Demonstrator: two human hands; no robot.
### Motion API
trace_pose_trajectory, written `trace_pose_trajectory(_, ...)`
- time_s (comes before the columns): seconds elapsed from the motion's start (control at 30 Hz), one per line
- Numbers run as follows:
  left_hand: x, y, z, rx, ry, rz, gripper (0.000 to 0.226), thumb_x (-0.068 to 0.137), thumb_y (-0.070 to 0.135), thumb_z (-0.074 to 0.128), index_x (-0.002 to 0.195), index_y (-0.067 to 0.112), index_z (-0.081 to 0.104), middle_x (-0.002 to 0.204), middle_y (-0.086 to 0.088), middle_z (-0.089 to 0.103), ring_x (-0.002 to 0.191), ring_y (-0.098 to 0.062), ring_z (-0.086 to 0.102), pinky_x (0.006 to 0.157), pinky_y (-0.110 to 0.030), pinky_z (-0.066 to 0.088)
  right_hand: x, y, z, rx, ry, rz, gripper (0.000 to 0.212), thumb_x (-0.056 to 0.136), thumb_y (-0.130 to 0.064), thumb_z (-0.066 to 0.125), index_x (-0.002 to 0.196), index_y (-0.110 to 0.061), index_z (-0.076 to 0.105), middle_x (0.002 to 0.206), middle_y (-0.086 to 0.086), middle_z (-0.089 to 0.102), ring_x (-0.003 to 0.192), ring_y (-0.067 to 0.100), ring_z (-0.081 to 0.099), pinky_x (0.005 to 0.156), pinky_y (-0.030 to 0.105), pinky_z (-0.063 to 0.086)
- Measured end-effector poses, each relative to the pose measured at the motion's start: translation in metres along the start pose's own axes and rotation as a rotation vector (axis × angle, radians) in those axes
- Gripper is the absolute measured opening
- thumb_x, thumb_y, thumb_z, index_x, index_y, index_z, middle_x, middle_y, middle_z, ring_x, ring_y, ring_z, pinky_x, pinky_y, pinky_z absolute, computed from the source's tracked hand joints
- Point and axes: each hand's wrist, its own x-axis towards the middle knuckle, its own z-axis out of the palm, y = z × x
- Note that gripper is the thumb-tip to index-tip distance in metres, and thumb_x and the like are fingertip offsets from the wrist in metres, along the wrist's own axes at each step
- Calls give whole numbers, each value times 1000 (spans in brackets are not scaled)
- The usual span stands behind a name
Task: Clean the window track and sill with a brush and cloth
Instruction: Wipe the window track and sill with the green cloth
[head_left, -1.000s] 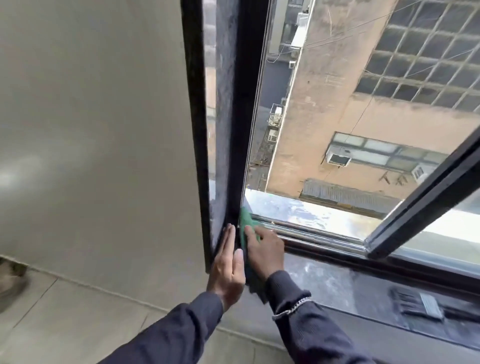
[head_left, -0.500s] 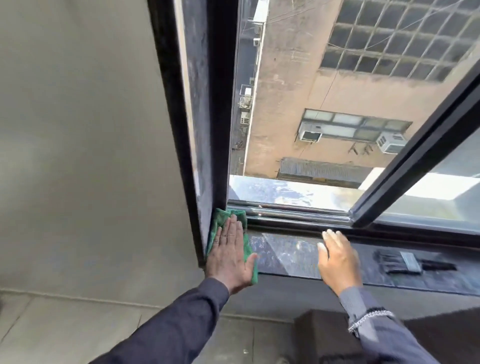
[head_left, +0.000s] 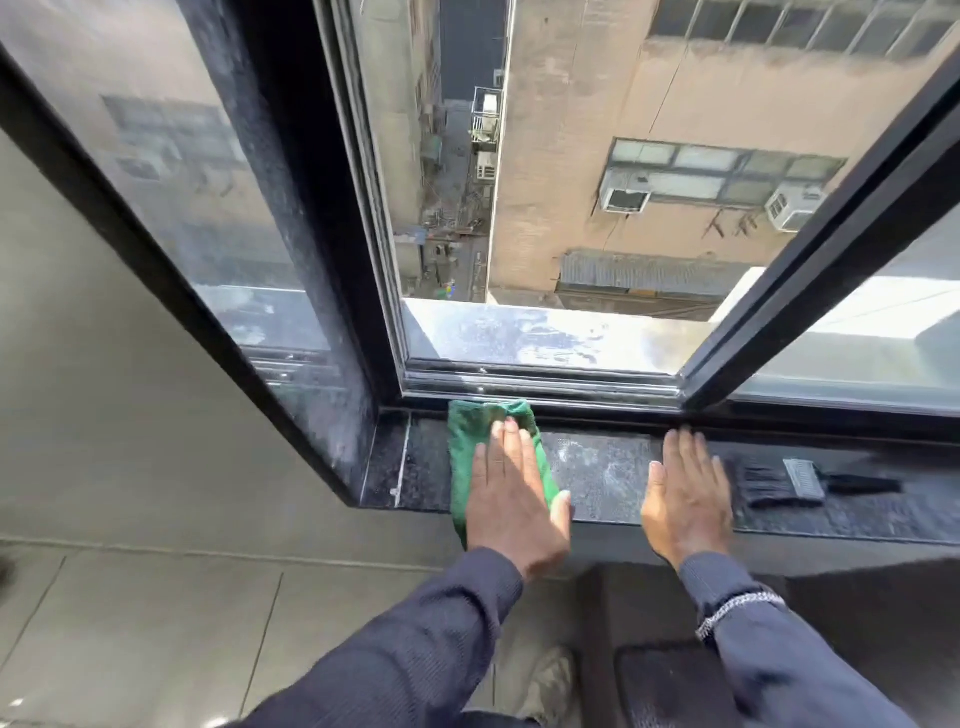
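Note:
A green cloth (head_left: 470, 441) lies flat on the dark stone sill (head_left: 602, 470), a little way from its left corner. My left hand (head_left: 514, 499) presses flat on the cloth with fingers together. My right hand (head_left: 685, 499) rests palm-down on the bare sill, holding nothing. A black paint brush (head_left: 789, 480) lies on the sill just right of my right hand, bristles toward it. The metal window track (head_left: 540, 382) runs behind the sill, just beyond the cloth's far edge.
The sliding sash (head_left: 810, 270) stands partly open at the right, with a long drop to an alley outside. The black window jamb (head_left: 291, 218) rises at the left. A grey wall and tiled floor (head_left: 156, 623) lie below; a dark object (head_left: 675, 686) sits under my right arm.
The cloth passed from my right hand at the corner to my left hand, which has slid it rightward along the sill. My right hand moved to rest on the sill near the brush.

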Motion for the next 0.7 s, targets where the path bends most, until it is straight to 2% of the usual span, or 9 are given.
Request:
trace_pose_trajectory(0.13,1,38,0,-85,-20,111,81,92,49,31,152,2,3,163,-19,1,151,-34,-3,122,-52,1,-3,1,2,34,-4,-5,67,94,-34,18,150,-2,33,159,16,32,150,30,25,123,46,14)
trace_pose_trajectory(0.27,8,38,-13,-222,-51,204,73,96,42,30,152,3,5,164,-15,-2,151,-27,-8,123,-46,-6,2,5,-3,87,-57,-3,68,93,-35,13,152,-4,29,163,13,25,152,26,18,124,41,8)
trace_pose_trajectory(0.33,3,21,-21,-448,50,205,66,97,35,33,153,7,11,164,-8,3,151,-21,-6,124,-39,-4,5,4,-10,165,-96,29,68,95,-35,11,153,-4,27,163,13,23,153,25,15,125,42,7)
trace_pose_trajectory(0.4,-6,-9,-24,-553,276,89,65,95,32,34,152,7,16,162,-8,8,152,-20,-4,124,-40,1,2,-6,-17,232,-102,38,59,101,-31,15,153,-6,26,164,11,22,153,23,12,125,44,6)
trace_pose_trajectory(0.47,-10,-49,-21,-443,348,-76,68,95,38,28,152,5,11,162,-11,2,151,-24,-8,124,-41,-2,-8,-37,-26,279,-42,-45,57,101,-31,18,152,-9,30,163,6,25,153,20,11,125,43,4)
trace_pose_trajectory(0.57,-6,-93,-14,-133,181,-207,77,94,49,23,152,1,6,163,-20,5,151,-30,-5,124,-45,-1,-28,-111,-26,255,-17,-272,64,98,-49,17,150,-18,39,161,0,28,153,24,15,123,54,7)
trace_pose_trajectory(0.63,-2,-98,-11,-57,166,-197,81,91,52,19,150,-2,11,160,-24,15,151,-35,4,123,-48,6,-38,-152,-12,209,-115,-282,69,93,-61,19,152,-28,30,166,-5,13,154,25,3,120,59,-3)
trace_pose_trajectory(0.7,-1,-97,-7,-47,177,-201,84,87,52,16,150,-4,16,158,-26,20,150,-36,11,123,-49,10,-45,-170,6,180,-188,-236,61,94,-55,26,152,-35,23,168,-6,1,154,25,-6,117,61,-10)
